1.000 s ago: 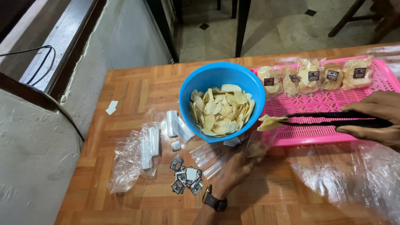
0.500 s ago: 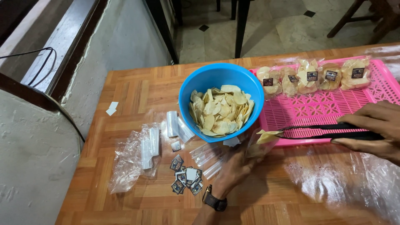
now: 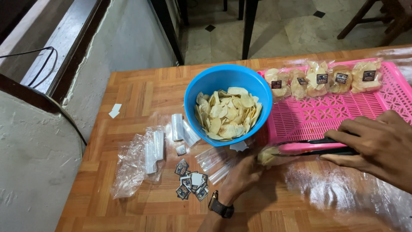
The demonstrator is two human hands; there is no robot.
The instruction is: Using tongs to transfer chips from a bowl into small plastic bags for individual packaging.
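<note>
The right hand (image 3: 377,146) is squeezing black tongs (image 3: 317,146) around chips inside a clear bag (image 3: 268,154) the left hand (image 3: 240,176) is pinching beside the chip-filled blue bowl (image 3: 227,79) on the wooden table (image 3: 141,90).

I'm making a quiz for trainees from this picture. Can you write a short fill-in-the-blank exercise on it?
1. The chips lie in a ____ bowl.
2. The right hand holds black ____, their tips at a clear bag that the left hand holds.
3. The five filled packs lie in a row on a ____ tray.
4. A ____ is worn on the left wrist.

Missing words: blue; tongs; pink; watch
</note>
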